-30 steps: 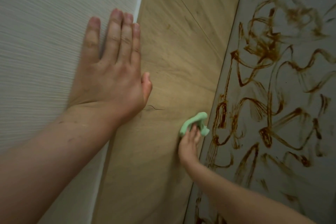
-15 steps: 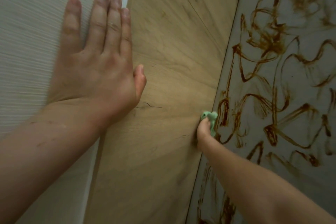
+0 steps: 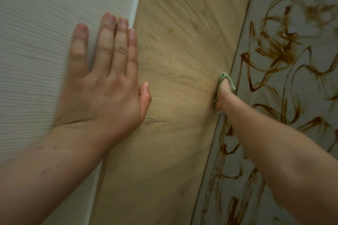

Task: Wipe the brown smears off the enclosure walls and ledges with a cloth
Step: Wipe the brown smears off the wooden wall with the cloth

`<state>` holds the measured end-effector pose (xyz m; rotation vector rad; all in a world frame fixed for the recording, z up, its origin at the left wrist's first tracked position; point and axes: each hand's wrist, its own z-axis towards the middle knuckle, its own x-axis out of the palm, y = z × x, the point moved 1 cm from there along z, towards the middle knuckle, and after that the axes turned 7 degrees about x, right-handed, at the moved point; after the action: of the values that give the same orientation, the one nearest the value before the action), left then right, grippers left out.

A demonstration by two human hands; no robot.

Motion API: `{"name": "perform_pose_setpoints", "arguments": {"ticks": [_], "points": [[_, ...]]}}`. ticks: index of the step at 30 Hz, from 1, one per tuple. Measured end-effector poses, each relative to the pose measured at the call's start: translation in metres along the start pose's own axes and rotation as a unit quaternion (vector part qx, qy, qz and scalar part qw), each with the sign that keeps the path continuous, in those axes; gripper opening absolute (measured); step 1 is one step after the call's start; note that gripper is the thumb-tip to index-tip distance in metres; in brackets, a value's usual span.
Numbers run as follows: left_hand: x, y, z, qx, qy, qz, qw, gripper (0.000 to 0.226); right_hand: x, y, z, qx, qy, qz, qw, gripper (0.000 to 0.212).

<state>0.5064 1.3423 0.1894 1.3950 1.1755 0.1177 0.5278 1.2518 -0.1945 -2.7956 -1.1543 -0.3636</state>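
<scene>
My right hand (image 3: 222, 95) holds a small green cloth (image 3: 228, 80) against the corner where the wooden panel (image 3: 175, 64) meets the grey wall (image 3: 301, 97). Most of that hand is hidden behind its own forearm. Brown smears (image 3: 274, 47) loop all over the grey wall and run down its left edge beside the cloth. My left hand (image 3: 102, 82) lies flat with straight fingers on the white ribbed wall (image 3: 36, 42), its thumb reaching over onto the wooden panel.
A thin dark scratch (image 3: 157, 120) marks the wooden panel just right of my left thumb. A small brown spot (image 3: 171, 30) sits higher on the wood. A diagonal seam (image 3: 197, 16) crosses the panel's upper part.
My right hand slid the green cloth right and up along the wooden panel, into the corner by the smeared grey wall. My left hand stayed flat on the white wall.
</scene>
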Motion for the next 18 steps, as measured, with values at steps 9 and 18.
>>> {"name": "perform_pose_setpoints", "arguments": {"ticks": [9, 18], "points": [[-0.004, 0.000, -0.002, 0.000, 0.006, 0.004, 1.000, 0.081, 0.005, -0.030, -0.042, 0.114, 0.043, -0.019, 0.992, 0.103], [-0.007, 0.000, -0.001, -0.002, -0.004, -0.013, 1.000, 0.080, 0.049, -0.038, -0.167, -0.317, 0.046, -0.122, 0.939, 0.062]]}}
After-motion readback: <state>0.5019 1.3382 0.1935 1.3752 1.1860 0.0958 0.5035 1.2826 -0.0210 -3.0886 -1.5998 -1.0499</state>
